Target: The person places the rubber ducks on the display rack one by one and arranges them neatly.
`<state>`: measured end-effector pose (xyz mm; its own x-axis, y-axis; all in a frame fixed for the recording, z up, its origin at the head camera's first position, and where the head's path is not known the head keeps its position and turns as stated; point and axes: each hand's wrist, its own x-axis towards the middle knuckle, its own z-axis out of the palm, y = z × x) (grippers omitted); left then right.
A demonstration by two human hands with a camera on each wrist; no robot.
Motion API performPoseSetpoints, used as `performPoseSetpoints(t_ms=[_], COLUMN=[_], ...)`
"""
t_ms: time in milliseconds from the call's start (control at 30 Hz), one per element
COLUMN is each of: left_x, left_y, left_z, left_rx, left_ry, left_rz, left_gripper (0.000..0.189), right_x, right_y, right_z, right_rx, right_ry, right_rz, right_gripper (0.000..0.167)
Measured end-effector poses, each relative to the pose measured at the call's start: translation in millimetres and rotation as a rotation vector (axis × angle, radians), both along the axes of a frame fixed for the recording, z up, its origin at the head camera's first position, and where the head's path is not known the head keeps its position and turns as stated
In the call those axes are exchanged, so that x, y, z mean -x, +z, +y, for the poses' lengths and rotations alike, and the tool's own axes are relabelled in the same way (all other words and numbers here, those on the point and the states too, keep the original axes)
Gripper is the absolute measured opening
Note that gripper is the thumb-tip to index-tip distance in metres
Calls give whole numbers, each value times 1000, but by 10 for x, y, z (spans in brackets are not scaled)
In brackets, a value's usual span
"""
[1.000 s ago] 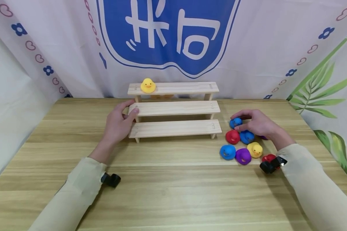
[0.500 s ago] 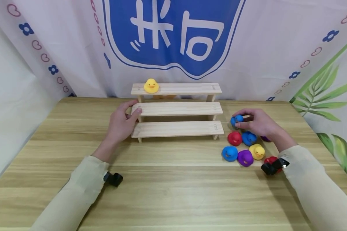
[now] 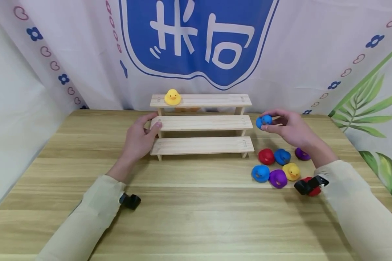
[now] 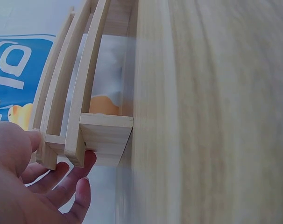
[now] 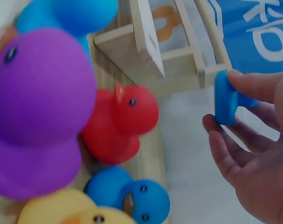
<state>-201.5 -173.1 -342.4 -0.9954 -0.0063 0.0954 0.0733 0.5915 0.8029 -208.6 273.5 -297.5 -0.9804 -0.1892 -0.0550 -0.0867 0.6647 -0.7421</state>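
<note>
A three-tier wooden shelf (image 3: 202,145) stands at the back of the table. My left hand (image 3: 140,137) grips the left end of its middle board, thumb on top; in the left wrist view the fingers (image 4: 67,182) reach around the board ends. With thumb and fingers my right hand (image 3: 290,128) pinches a blue rubber duck (image 3: 264,121), raised just right of the shelf's middle tier. The right wrist view shows this blue duck (image 5: 225,98) between thumb and fingertips. On the top board's left part sits a yellow rubber duck (image 3: 172,97).
Right of the shelf several more rubber ducks lie grouped on the table (image 3: 196,217): a red duck (image 3: 266,156), a blue one (image 3: 260,173), a purple one (image 3: 278,178) and a yellow one (image 3: 291,171) among them. A printed curtain (image 3: 94,72) hangs directly behind the shelf.
My right hand has picked up the blue duck from the back of the group and lifted it away, toward the shelf's middle-tier height. My left hand keeps its grip on the shelf.
</note>
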Motion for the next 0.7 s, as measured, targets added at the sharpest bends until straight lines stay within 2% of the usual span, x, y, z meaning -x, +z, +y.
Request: performPoseSetpoints(t_ms=[267, 500, 700], left_x=[-6, -10, -6], left_y=[-5, -5, -12], left_z=[-6, 11, 10], left_rx=[-13, -3, 5], left_ry=[4, 10, 17], left_rz=[4, 4, 0], left_gripper=[56, 55, 55], right_x=[-63, -71, 7], right_y=[107, 207, 240], right_z=[-253, -496, -708], right_rx=[83, 140, 184], right_ry=[-18, 21, 84], right_rz=[62, 103, 161], right_gripper=[45, 39, 36])
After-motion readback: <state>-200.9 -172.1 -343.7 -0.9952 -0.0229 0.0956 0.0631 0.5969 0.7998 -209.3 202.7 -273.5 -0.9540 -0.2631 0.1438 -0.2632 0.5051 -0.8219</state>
